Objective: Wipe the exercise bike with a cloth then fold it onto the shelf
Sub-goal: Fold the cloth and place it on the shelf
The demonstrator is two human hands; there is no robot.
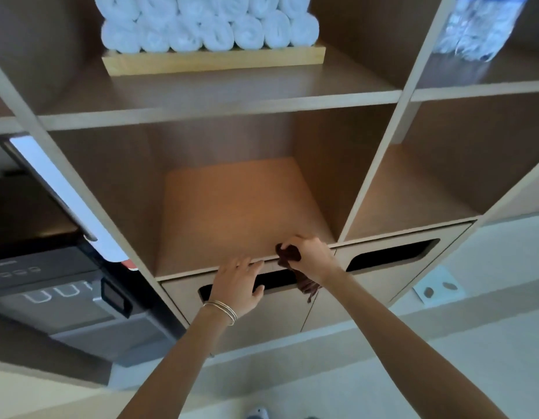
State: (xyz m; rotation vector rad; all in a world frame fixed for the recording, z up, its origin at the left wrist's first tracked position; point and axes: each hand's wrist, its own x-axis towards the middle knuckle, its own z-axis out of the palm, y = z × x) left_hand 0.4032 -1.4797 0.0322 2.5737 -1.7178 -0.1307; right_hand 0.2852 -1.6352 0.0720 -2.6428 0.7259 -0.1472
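A dark brown cloth (290, 255) is bunched in my right hand (312, 255) at the front lip of the wooden shelf (241, 213). Part of it hangs down in front of the drawer face below. My left hand (238, 282), with thin bangles on the wrist, lies flat with fingers spread just left of the cloth, over the shelf edge and the dark slot of the drawer. The exercise bike is not in view.
Rolled white towels (207, 24) sit on a wooden tray on the shelf above. Wrapped water bottles (479, 28) stand at upper right. A dark appliance with an open door (65, 285) is at left. Two drawer fronts with slot handles (392, 255) lie under the shelf.
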